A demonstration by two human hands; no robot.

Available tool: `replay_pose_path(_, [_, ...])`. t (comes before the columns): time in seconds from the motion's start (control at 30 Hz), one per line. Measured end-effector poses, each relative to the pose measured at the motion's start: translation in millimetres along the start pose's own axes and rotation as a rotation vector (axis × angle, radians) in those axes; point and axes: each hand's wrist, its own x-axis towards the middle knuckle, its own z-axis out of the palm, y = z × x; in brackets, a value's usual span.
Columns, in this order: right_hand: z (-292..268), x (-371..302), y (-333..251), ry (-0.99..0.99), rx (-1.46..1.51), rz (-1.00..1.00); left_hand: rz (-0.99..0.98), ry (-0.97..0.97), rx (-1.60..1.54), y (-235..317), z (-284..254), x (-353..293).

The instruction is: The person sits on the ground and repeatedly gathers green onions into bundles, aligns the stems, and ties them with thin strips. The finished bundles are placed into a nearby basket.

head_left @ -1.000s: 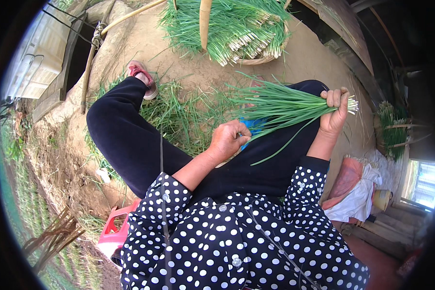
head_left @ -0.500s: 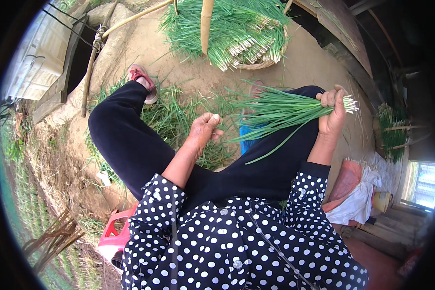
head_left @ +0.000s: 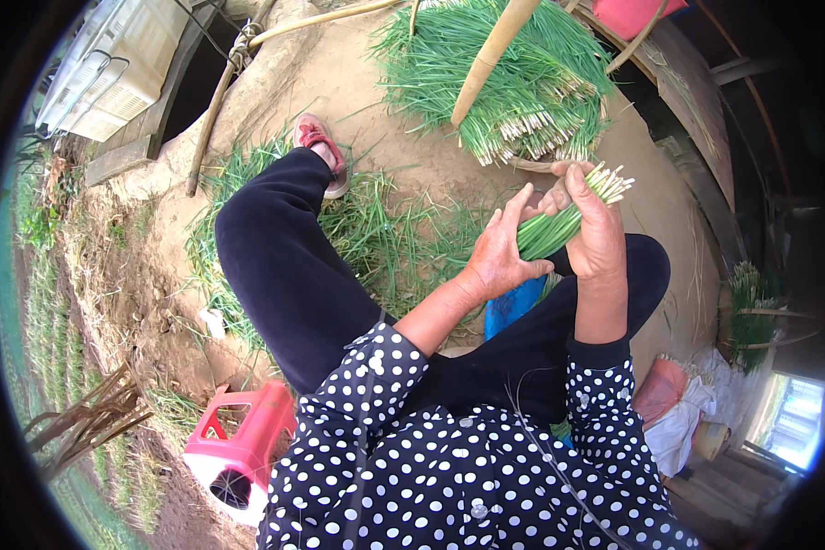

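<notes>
Both hands are on one bunch of green chives (head_left: 547,235) in front of my right thigh, its pale cut ends pointing up and to the right. My right hand (head_left: 598,229) grips it just below those white ends, thumb raised along the stalks. Lower down, my left hand (head_left: 500,246) wraps the green part, thumb underneath and fingers on the far side. The leaf tips are hidden behind my hands. Beyond them a large heap of chives (head_left: 486,78) fills a round basket (head_left: 533,166), of which only a bit of rim shows.
Loose green leaves (head_left: 385,229) litter the dirt between my feet. Something blue (head_left: 513,310) lies by my right thigh. A pinkish-red plastic stool (head_left: 280,412) is at my left. A bamboo pole (head_left: 490,64) crosses before the heap. White crates (head_left: 124,69) stand far left, sacks (head_left: 678,426) at right.
My left hand has moved right and taken hold of the bunch. The right hand has come slightly left, and the bunch now tilts with its white ends upward. The view has shifted.
</notes>
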Motion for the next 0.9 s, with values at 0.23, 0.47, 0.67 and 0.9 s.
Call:
replay_pose_path(0.23, [-9.8, 102.1, 55.2, -0.069, -0.214, 0.482, -0.485, 0.101, -0.938, -42.3, 19.2, 17.4])
replay_pose_path(0.47, [-74.3, 95.4, 186.4, -0.140, -0.510, 1.069, -0.872, 0.214, -1.365, -121.3, 34.0, 14.4])
replay_pose_path(0.67, [-138.6, 85.5, 288.7, -0.246, -0.743, 1.283, -1.148, 0.194, -1.433, -189.3, 37.7, -1.1])
replay_pose_path(0.9, [-133.7, 91.8, 286.7, -0.313, -0.952, 1.381, -1.163, 0.249, -1.365, -211.8, 28.6, 3.7])
